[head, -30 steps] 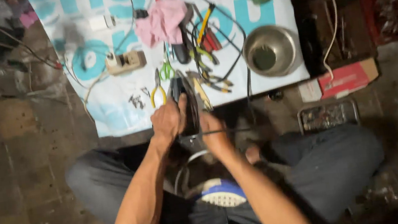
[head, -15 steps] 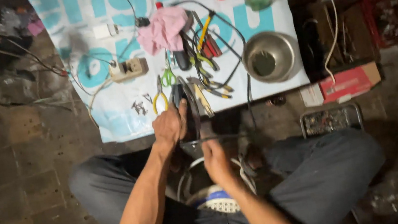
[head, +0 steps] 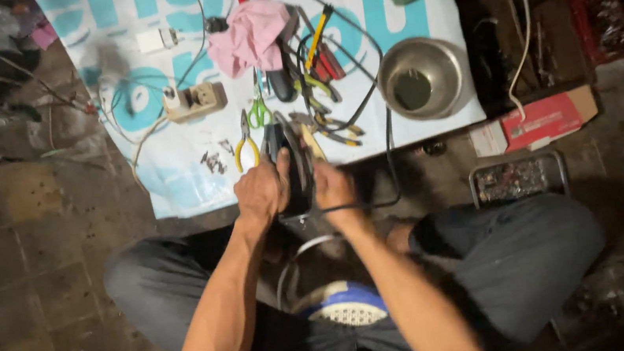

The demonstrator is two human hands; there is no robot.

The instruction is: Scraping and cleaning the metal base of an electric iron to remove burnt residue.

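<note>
Gripping the dark appliance body (head: 292, 171) from both sides in the head view: left hand (head: 262, 191) wrapped on its left flank, right hand (head: 333, 189) closed on its right, fingers curled tight. It sits low over my lap, at the near edge of the printed sheet (head: 166, 150) on the floor. Long axis runs away from me, nose toward the pliers (head: 246, 144). Best kept steady, its black cord (head: 389, 142) slack.

Red flat carton (head: 548, 121) right of white-and-blue printed banner (head: 169, 177)
</note>
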